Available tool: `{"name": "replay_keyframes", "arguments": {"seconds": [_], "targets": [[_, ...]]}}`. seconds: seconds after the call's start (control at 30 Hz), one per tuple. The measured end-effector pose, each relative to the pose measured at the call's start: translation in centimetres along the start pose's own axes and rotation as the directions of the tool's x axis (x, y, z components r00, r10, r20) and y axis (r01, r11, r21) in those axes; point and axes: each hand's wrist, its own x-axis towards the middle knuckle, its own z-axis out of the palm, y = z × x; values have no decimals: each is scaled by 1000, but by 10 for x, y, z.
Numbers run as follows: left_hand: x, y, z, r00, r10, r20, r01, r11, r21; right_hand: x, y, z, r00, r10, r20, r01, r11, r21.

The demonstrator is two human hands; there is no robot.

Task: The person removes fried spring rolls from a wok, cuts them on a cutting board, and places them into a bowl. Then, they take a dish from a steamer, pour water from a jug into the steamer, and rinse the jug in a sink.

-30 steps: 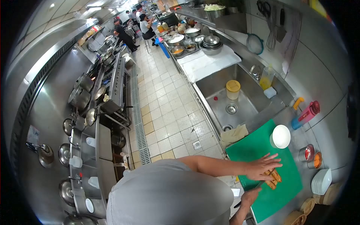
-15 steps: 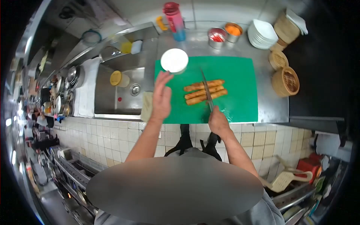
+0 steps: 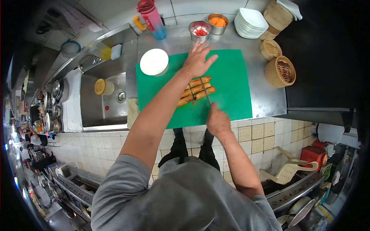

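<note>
Three long fried rolls (image 3: 197,90) lie side by side on a green cutting board (image 3: 231,88). My right hand (image 3: 217,121) grips the handle of a knife (image 3: 205,92) whose blade crosses the rolls. My left hand (image 3: 197,59) reaches over the board with fingers spread, hovering above the far ends of the rolls near two small steel cups (image 3: 200,29). My left forearm hides the near ends of the rolls.
A white lidded bowl (image 3: 154,62) sits on the board's left corner. A pink bottle (image 3: 153,17), stacked white dishes (image 3: 250,22) and bamboo steamers (image 3: 280,71) line the counter. A sink (image 3: 104,96) with a yellow-lidded tub lies left. A tiled floor is below.
The view has swung from the kitchen aisle down onto the board. My left hand moved from beside the white bowl forward across the rolls. The knife stays on the rolls.
</note>
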Motion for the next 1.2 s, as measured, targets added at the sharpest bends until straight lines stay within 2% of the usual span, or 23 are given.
{"name": "replay_keyframes", "arguments": {"seconds": [0.03,0.07,0.13,0.23,0.27,0.33,0.43,0.67,0.77,0.87,0.93,0.97,1.03,1.13,1.2], "targets": [[7,-3,10,997,-5,75,0,997,76,2,0,1,1000,2,-6,-2,1000,-6],[10,-7,18,998,-1,69,-4,997,73,4,0,3,1000,5,2,-5,1000,-9],[10,-12,28,980,-10,200,-21,988,154,8,0,6,999,13,34,-12,1000,-23],[3,-19,41,962,-44,268,-16,976,215,12,-4,8,994,63,90,-60,998,-30],[4,-22,43,962,-46,269,-13,977,215,16,-6,5,994,63,94,-60,998,-31],[2,-24,47,972,-8,233,-26,989,144,18,-10,-3,973,121,198,-120,993,-19],[-1,-29,50,958,-17,286,-28,987,156,23,-13,-3,961,144,234,-135,989,-57],[-2,-31,54,957,-8,289,-61,971,230,34,-3,23,967,151,206,-145,988,-47],[-2,-27,51,954,-4,299,-48,984,169,28,-5,16,964,151,219,-146,988,-39],[9,-36,48,940,-58,335,23,994,108,33,-11,-2,966,129,224,-108,989,-105],[10,-40,44,933,-77,351,115,990,-88,29,-16,-15,961,101,258,-85,994,-74],[4,-41,43,931,-83,355,119,989,-82,27,-17,-7,960,98,264,-82,994,-68],[1,-39,43,909,25,415,-66,994,85,28,-14,11,965,152,214,-131,986,-106],[-4,-31,42,900,84,428,-167,973,159,27,-9,19,974,143,174,-131,988,-79],[0,-29,39,911,61,408,-113,988,106,21,-9,11,983,120,140,-112,992,-65]]}}
